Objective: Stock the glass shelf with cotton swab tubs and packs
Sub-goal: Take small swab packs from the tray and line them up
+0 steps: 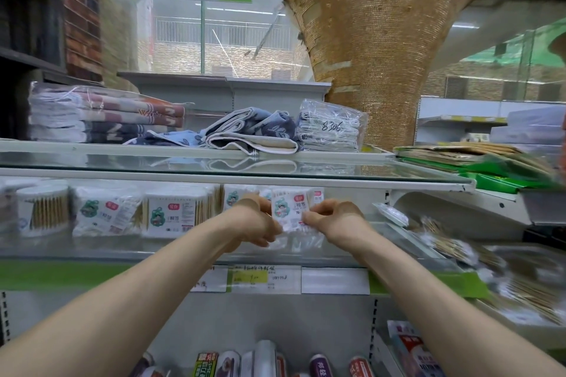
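Both hands are curled onto one cotton swab pack (289, 211), which is held upright at the middle of the glass shelf (92, 249). Its left edge is gripped by the left hand (255, 220), and its right edge is pinched by the right hand (332, 217). Further left on the same shelf, a square tub (171, 214), another pack (105, 214) and a round tub (43, 211) are lined up. Price labels (263, 277) are fixed to the front rail below. Folded towels (101, 116) are stacked on the upper shelf (214, 162).
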Available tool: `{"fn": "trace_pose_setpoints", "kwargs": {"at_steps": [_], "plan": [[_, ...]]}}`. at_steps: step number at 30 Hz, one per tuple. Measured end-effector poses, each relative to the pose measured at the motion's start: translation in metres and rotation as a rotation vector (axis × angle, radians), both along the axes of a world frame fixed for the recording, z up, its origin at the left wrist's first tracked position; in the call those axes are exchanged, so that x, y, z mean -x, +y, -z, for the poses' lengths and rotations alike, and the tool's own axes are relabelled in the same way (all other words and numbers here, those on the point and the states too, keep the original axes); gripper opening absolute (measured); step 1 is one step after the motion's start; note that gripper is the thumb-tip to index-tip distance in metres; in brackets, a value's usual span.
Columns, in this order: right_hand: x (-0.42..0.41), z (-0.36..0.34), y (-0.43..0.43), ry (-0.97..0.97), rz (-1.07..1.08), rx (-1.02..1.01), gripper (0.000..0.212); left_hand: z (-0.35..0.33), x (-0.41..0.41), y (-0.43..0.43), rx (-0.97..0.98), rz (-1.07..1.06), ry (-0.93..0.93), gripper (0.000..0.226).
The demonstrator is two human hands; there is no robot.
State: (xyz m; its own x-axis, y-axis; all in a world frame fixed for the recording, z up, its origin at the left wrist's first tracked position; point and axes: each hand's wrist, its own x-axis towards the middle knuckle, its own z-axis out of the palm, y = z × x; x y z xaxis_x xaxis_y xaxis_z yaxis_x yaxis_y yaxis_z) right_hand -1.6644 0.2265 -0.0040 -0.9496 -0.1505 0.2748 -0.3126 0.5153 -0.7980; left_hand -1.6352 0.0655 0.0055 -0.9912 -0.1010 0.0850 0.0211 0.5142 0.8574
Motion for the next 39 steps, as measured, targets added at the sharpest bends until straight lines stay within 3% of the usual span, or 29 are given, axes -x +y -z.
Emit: {"fn": "trace_pose_setpoints", "kwargs": {"at_steps": [5,9,12,16,27,39], "plan": [[0.003,-0.002,-0.01,-0.03,-0.051,-0.173,0.02,0.002,0.003,-0.008,0.16,-0.134,0.032,0.036],[0.01,-0.003,-0.026,0.019,-0.037,-0.202,0.01,-0.002,0.001,-0.008,0.601,-0.233,0.038,0.023],[0.016,-0.003,-0.041,0.042,-0.029,-0.242,0.016,-0.002,0.0,-0.008,0.938,-0.235,-0.006,0.018],[0.021,-0.002,-0.058,0.064,-0.031,-0.25,0.017,-0.001,0.002,-0.009,1.177,-0.241,-0.054,0.019],[0.045,0.004,-0.088,0.078,-0.135,-0.034,0.021,-0.002,0.01,-0.022,1.291,-0.289,0.074,0.028],[0.066,0.008,-0.109,0.111,-0.073,-0.214,0.019,0.011,0.029,-0.028,1.19,-0.244,0.079,0.027]]}}
